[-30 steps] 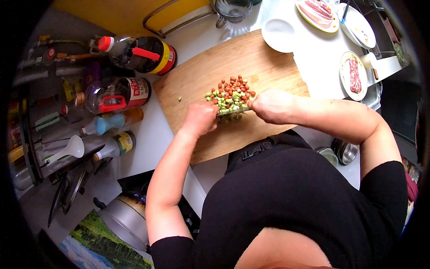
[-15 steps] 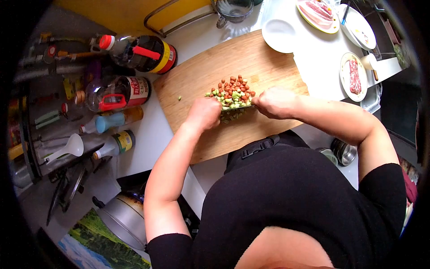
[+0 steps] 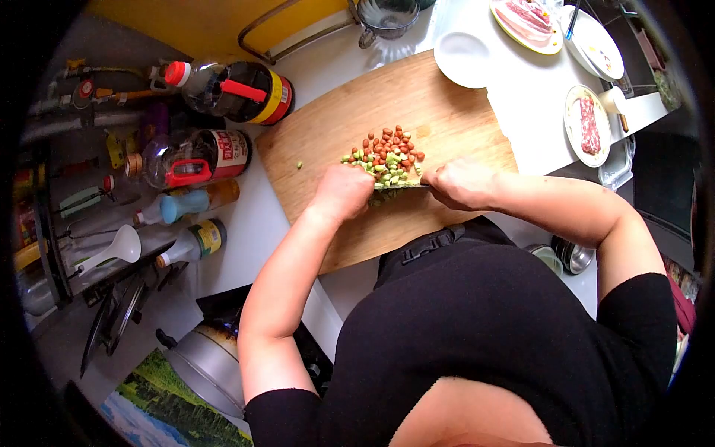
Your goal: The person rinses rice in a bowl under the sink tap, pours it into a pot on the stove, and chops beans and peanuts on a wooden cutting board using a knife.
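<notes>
My left hand [image 3: 346, 191] is closed at the left end of a kitchen knife [image 3: 402, 185], and my right hand [image 3: 462, 184] grips its right end, probably at the handle, which the fingers cover. The blade shows only as a thin dark line between my two fists. Right beyond it, chopped pale-green pieces [image 3: 389, 173] lie heaped on the wooden cutting board [image 3: 328, 138]. Red-skinned peanuts [image 3: 387, 141] are piled against the far side of the green pieces. One stray green bit [image 3: 299, 165] rests apart, to the left.
A white plate [image 3: 463, 58] overlaps the board's far right corner. Plates of sliced meat [image 3: 589, 123] stand at the right. Large dark sauce bottles [image 3: 246, 91] and smaller bottles [image 3: 207, 237] line the left side. A lidded pot [image 3: 205, 365] sits on the stove at lower left.
Both hands and the knife have shifted slightly toward my body and to the right. The blade looks thinner now, and the peanuts and green pieces stay in about the same place.
</notes>
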`<state>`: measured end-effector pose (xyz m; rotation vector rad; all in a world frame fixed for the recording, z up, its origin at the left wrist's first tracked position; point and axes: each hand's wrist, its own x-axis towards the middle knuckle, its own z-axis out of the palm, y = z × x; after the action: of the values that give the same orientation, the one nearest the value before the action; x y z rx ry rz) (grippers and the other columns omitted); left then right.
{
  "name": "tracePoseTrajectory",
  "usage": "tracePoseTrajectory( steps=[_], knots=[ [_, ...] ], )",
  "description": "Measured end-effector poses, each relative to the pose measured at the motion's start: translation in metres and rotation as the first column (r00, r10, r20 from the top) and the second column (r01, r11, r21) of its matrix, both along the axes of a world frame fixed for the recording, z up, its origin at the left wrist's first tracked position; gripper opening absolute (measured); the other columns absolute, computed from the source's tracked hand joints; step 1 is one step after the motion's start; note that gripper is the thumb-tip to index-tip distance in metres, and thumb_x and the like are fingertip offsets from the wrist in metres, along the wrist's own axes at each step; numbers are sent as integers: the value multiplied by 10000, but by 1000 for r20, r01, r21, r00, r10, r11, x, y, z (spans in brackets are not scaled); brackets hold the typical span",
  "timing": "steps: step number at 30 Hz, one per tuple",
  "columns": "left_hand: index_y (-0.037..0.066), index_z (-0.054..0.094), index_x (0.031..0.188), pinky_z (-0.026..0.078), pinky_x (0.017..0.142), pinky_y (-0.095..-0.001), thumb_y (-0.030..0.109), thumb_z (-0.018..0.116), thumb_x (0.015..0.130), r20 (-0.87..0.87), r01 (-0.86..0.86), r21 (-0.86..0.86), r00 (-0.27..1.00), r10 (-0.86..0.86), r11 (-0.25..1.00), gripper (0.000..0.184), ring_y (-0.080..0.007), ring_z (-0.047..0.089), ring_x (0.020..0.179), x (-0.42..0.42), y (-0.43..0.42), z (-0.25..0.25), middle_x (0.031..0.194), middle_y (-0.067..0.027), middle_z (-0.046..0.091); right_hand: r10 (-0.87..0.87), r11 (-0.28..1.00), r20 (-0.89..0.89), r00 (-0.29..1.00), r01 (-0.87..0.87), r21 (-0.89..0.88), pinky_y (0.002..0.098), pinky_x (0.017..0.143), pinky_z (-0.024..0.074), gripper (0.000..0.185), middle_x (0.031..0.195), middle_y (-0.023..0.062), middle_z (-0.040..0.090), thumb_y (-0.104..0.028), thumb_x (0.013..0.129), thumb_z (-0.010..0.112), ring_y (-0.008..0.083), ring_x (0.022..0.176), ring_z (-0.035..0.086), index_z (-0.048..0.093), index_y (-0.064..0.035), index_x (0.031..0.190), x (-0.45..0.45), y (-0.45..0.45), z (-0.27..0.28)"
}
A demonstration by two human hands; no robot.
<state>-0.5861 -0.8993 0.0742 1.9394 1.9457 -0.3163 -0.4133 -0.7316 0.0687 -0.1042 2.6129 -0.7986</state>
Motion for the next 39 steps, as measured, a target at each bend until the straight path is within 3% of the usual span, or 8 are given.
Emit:
tracePoseTrajectory(
  steps=[5, 10, 15, 19, 21, 29, 33, 39],
  knots=[
    [63, 635, 605, 526, 587, -376, 92, 640, 570, 21, 41, -9, 999, -41, 999, 46, -280, 638, 651, 6, 11, 20, 695, -129, 641, -87, 989, -66, 994, 78, -122, 450, 611, 459, 124, 681, 208, 587, -113, 783, 524, 375, 670, 590, 530, 6, 817, 12, 4, -7],
    [56, 650, 628, 520, 593, -372, 100, 637, 591, 58, 45, -25, 997, -43, 999, 59, -276, 640, 675, -14, -1, -13, 707, -127, 647, -15, 999, 109, 994, 11, 37, 437, 612, 479, 135, 696, 197, 596, -102, 810, 476, 345, 678, 605, 547, 11, 828, -7, -4, 8],
    [64, 626, 715, 519, 642, -369, 137, 662, 583, 134, -67, 62, 989, 58, 996, 155, -267, 632, 748, -22, -17, -16, 786, -113, 630, 13, 999, 91, 996, -16, 36, 423, 582, 495, 131, 702, 186, 609, -70, 788, 469, 332, 676, 618, 562, 18, 762, -23, -14, 36],
    [63, 637, 685, 519, 623, -368, 134, 655, 583, 119, -69, 109, 991, 56, 992, 126, -268, 633, 707, -18, -11, -10, 755, -112, 638, 87, 988, 56, 995, -93, 124, 434, 538, 479, 151, 617, 172, 586, -101, 805, 473, 333, 587, 603, 536, 4, 893, -24, -2, 11],
    [70, 650, 645, 520, 607, -364, 122, 645, 580, 11, -41, -24, 999, 41, 999, 83, -266, 636, 676, -9, -3, -5, 724, -113, 645, 69, 996, -11, 998, -68, 62, 440, 549, 473, 153, 621, 163, 587, -123, 804, 497, 338, 583, 595, 542, -13, 900, -17, 5, 1],
    [73, 658, 623, 522, 603, -360, 93, 623, 590, -21, -11, 69, 1000, 12, 998, 52, -266, 646, 671, 2, 11, 14, 699, -131, 649, 1, 1000, -103, 995, -1, 0, 452, 608, 470, 134, 645, 166, 589, -131, 806, 497, 346, 646, 602, 530, -5, 833, 1, 12, -11],
    [63, 645, 636, 521, 612, -370, 98, 636, 575, 8, -17, -51, 1000, 17, 999, 71, -277, 637, 677, -14, 1, -8, 700, -125, 642, 19, 996, 35, 999, -22, 89, 441, 585, 482, 131, 650, 172, 596, -111, 797, 495, 336, 642, 611, 549, 3, 829, -19, 0, 17],
    [72, 623, 702, 520, 632, -375, 133, 663, 573, 153, -126, 132, 983, 105, 983, 148, -278, 625, 713, -27, -18, -9, 749, -104, 634, 123, 985, -48, 991, -116, 127, 405, 559, 508, 142, 645, 194, 606, -54, 742, 511, 320, 613, 618, 595, 20, 654, -40, -13, 41]
  ],
)
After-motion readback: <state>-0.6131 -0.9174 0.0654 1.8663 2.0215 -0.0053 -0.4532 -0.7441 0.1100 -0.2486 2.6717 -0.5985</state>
